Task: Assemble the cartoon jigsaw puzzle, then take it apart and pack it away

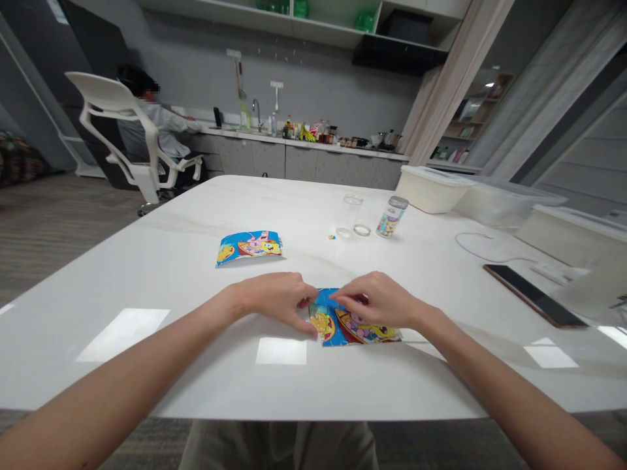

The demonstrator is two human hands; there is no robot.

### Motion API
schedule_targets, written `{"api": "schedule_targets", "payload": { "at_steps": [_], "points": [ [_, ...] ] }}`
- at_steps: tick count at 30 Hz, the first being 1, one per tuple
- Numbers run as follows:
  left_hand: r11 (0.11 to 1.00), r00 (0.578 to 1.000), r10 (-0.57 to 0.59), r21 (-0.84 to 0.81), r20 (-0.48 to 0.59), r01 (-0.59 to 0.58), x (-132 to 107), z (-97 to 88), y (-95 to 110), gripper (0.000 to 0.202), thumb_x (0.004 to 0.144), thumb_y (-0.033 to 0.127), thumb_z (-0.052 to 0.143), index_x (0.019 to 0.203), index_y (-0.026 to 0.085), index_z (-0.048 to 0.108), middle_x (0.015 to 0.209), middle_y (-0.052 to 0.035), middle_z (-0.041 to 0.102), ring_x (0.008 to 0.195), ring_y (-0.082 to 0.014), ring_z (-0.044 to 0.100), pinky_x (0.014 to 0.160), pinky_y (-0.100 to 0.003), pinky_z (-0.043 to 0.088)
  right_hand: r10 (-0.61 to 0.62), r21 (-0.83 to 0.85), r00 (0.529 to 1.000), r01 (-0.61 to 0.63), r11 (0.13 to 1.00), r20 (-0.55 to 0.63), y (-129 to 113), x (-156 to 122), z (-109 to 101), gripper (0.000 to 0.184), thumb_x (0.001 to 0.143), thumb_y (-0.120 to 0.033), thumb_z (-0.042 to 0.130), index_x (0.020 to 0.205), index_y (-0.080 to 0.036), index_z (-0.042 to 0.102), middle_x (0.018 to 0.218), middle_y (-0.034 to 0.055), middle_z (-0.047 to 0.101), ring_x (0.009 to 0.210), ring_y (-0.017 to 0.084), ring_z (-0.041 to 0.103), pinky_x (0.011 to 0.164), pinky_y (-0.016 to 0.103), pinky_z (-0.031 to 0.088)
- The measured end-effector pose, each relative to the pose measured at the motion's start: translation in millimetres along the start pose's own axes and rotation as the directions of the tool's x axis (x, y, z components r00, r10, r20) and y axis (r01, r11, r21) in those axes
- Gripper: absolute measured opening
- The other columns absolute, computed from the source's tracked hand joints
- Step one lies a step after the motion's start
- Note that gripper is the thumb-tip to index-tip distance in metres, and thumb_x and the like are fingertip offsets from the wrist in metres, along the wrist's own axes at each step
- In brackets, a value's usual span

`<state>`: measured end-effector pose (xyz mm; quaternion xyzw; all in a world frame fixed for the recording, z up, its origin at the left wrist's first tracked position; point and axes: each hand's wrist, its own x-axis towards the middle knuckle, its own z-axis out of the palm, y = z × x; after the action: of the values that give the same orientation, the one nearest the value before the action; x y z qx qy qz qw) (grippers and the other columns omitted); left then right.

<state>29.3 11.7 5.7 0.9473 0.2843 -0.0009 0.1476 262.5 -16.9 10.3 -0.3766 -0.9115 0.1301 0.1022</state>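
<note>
Printed cartoon sheet (360, 329) lies flat on the white tabletop (161, 281), near its front edge. Left hand (274, 300) and right hand (379, 301) press curled fingers (309, 328) onto it; no clear pinch. Risk: uneven pressure could shift or crease the sheet on the glossy surface.

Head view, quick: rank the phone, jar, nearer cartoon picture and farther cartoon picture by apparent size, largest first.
1. The phone and nearer cartoon picture look alike; unsure which is larger.
2. The farther cartoon picture.
3. The jar.
</note>
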Motion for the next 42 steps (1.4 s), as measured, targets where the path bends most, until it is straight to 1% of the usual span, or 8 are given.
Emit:
{"api": "schedule_targets", "payload": {
  "at_steps": [2,5,8,10,13,19,33,42],
  "points": [
    [1.0,1.0,0.007,0.01,-0.005,-0.007,0.8,1.0,-1.6,0.045,0.068,0.063,0.066,0.074,0.019,0.061,0.056,0.0018,0.053,0.05,-0.0112,0.043,0.048,-0.024,0.028,0.156,-0.035,0.982,-0.16,0.986,-0.111,13.3,5.3,5.6,0.031,0.093,-0.034,0.045,0.112,-0.021,0.067,0.086,0.0039,0.07,0.071,0.014,0.059,0.067,0.026,0.04],
    [1.0,1.0,0.002,-0.009,-0.006,-0.002,1.1,1.3,-6.4,0.047,0.078,0.065,0.056,0.07,0.019,0.059,0.054,0.0018,0.051,0.048,-0.0108,0.041,0.048,-0.025,0.026,0.284,-0.069,0.947,-0.297,0.952,-0.152,36.2,18.9,14.0,0.039,0.092,-0.03,0.047,0.126,-0.015,0.056,0.102,0.0092,0.068,0.084,0.018,0.061,0.078,0.029,0.044],
    [1.0,1.0,-0.01,-0.027,-0.013,0.009,0.3,-0.2,-13.0,0.051,0.092,0.058,0.037,0.066,0.019,0.057,0.052,0.0009,0.05,0.046,-0.0113,0.039,0.048,-0.026,0.025,0.414,-0.116,0.906,-0.422,0.899,-0.086,56.3,42.1,16.7,0.048,0.092,-0.03,0.045,0.137,-0.012,0.045,0.107,0.0124,0.069,0.092,0.022,0.064,0.081,0.031,0.045],
    [1.0,1.0,-0.014,-0.012,-0.025,0.014,-0.4,-1.4,-16.5,0.05,0.094,0.054,0.035,0.065,0.019,0.056,0.052,0.0003,0.05,0.047,-0.012,0.04,0.049,-0.027,0.025,0.491,-0.174,0.87,-0.491,0.854,-0.048,66.6,62.1,15.5,0.051,0.093,-0.033,0.044,0.141,-0.015,0.041,0.112,0.0135,0.068,0.1,0.026,0.064,0.084,0.034,0.045],
    [1.0,0.999,-0.017,0.02,-0.035,0.017,-0.6,-2.4,-18.8,0.047,0.094,0.051,0.036,0.065,0.019,0.055,0.053,-0.0004,0.051,0.048,-0.0129,0.043,0.049,-0.027,0.024,0.536,-0.191,0.84,-0.542,0.818,-0.088,79.2,93.2,13.7,0.051,0.093,-0.032,0.043,0.139,-0.012,0.042,0.126,0.0193,0.061,0.111,0.031,0.06,0.088,0.038,0.045],
    [1.0,0.999,-0.012,0.02,-0.04,0.012,0.0,-2.0,-17.2,0.048,0.094,0.05,0.036,0.063,0.019,0.055,0.049,0.0012,0.047,0.046,-0.0125,0.041,0.048,-0.028,0.023,0.557,-0.155,0.815,-0.578,0.801,-0.157,100.6,126.0,14.8,0.032,0.093,-0.024,0.043,0.116,-0.014,0.062,0.122,0.0164,0.065,0.113,0.027,0.06,0.09,0.033,0.044],
    [1.0,0.999,-0.017,-0.017,-0.039,0.017,2.5,-1.1,-18.9,0.048,0.094,0.049,0.036,0.061,0.02,0.053,0.046,0.0038,0.038,0.043,-0.0119,0.034,0.049,-0.029,0.022,0.556,0.036,0.823,-0.556,0.831,-0.114,95.8,104.1,8.8,0.017,0.08,-0.027,0.064,0.088,-0.015,0.073,0.079,0.0064,0.074,0.077,0.018,0.067,0.069,0.022,0.046],
    [1.0,0.998,-0.008,-0.01,-0.057,0.007,2.8,0.5,-19.7,0.049,0.095,0.049,0.036,0.059,0.019,0.051,0.047,0.0031,0.041,0.044,-0.0112,0.036,0.049,-0.029,0.022,0.496,0.17,0.846,-0.469,0.867,-0.197,83.8,95.5,13.2,0.009,0.072,-0.015,0.07,0.081,-0.014,0.068,0.088,0.0066,0.072,0.081,0.016,0.065,0.068,0.021,0.045]
  ]
}}
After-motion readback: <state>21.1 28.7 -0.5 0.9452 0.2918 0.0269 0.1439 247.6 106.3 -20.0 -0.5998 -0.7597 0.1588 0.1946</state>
